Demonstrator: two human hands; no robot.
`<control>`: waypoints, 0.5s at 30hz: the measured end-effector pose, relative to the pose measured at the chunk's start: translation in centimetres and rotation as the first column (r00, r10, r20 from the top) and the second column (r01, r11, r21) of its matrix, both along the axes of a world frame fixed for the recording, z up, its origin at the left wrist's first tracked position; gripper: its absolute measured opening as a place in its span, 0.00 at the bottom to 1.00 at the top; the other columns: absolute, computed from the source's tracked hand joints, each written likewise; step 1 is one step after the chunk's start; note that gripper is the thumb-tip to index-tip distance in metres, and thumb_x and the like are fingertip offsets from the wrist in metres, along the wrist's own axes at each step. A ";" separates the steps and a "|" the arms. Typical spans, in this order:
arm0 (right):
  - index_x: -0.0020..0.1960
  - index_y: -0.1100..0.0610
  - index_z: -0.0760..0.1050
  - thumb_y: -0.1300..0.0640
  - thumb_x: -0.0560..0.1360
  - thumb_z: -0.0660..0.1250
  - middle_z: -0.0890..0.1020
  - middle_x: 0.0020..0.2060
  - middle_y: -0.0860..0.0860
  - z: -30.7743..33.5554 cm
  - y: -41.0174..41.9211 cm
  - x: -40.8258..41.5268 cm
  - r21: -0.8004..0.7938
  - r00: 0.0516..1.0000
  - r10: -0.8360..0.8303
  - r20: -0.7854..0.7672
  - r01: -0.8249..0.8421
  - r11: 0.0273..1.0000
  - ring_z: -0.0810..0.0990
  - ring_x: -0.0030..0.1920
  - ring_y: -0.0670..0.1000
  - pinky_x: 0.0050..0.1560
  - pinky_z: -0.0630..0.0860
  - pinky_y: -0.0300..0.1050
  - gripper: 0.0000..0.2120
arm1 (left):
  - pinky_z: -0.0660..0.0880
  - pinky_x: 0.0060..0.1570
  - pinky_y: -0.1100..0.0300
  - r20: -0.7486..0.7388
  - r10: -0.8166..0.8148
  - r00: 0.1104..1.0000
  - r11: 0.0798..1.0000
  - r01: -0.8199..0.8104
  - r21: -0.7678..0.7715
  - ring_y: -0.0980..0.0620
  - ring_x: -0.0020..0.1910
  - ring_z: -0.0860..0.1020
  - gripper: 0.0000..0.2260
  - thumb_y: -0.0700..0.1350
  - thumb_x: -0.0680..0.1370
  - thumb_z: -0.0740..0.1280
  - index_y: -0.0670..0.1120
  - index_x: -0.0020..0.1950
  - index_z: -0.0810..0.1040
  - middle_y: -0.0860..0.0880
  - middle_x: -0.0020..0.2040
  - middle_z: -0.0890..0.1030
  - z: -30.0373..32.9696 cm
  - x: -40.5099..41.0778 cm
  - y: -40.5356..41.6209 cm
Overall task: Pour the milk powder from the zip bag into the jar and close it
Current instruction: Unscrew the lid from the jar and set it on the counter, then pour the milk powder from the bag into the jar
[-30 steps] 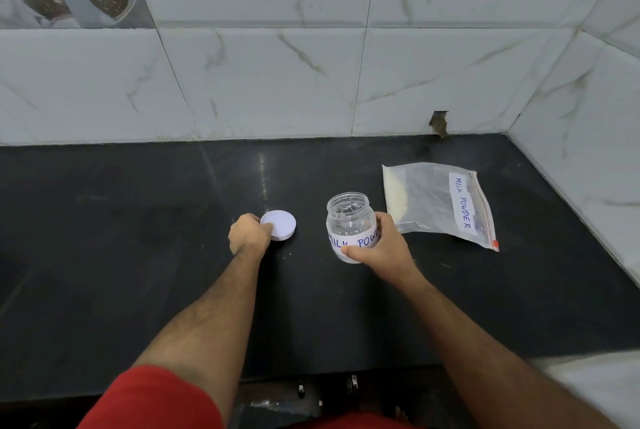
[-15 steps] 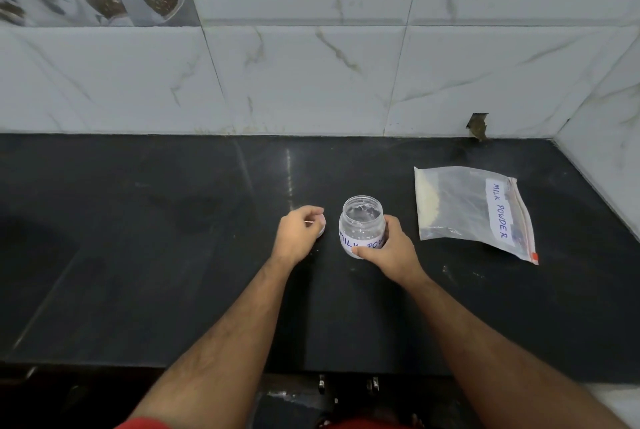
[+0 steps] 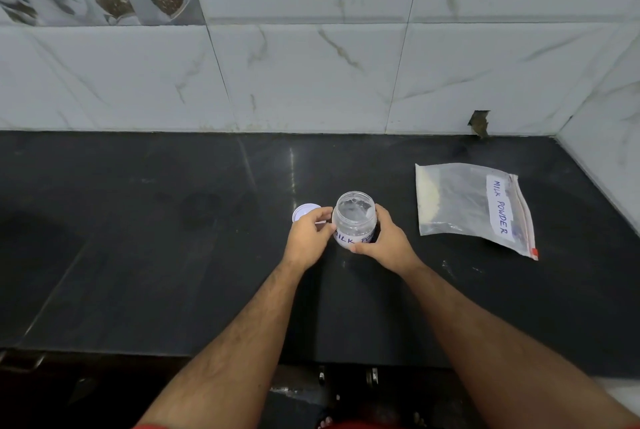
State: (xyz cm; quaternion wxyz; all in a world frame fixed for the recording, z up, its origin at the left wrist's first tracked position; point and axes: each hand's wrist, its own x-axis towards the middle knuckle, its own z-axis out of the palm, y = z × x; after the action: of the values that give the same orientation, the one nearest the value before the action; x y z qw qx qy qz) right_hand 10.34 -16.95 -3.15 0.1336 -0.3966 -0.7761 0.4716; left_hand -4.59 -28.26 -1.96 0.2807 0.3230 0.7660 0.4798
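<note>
Small clear plastic jar (image 3: 354, 220) with handwritten label, open-mouthed, upright on black counter (image 3: 173, 255), right hand (image 3: 384, 241) wrapped around it, left hand (image 3: 308, 238) fingers curled against its side, white round lid (image 3: 304, 212) just beyond

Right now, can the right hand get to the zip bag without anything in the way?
Probably yes. The right hand grips the jar; the zip bag lies flat to its right, with bare counter between. It must let go first.

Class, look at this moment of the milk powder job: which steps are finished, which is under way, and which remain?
Done: the white lid is off and lies on the counter. In hand: the right hand grips the open, empty-looking jar; the left hand is beside it, fingers at its side. Left: the zip bag lies flat and untouched, powder inside, so opening, pouring and closing the jar remain.
</note>
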 end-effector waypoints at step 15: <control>0.57 0.60 0.82 0.56 0.77 0.70 0.83 0.49 0.51 4.2 7.3 11.0 0.172 0.861 -0.495 -0.116 0.508 0.844 0.81 0.51 0.50 0.54 0.75 0.43 0.11 | 0.78 0.52 0.62 -0.366 -0.060 0.929 0.960 0.153 0.233 0.58 0.48 0.80 0.09 0.46 0.79 0.67 0.49 0.58 0.82 0.55 0.50 0.83 7.1 8.4 8.4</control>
State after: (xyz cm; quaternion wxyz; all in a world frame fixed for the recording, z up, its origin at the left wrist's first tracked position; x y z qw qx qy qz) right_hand 21.33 -9.61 1.05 0.3166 -0.5545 -0.6832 0.3544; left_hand 3.85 -19.90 5.09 0.1192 0.4794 0.7164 0.4927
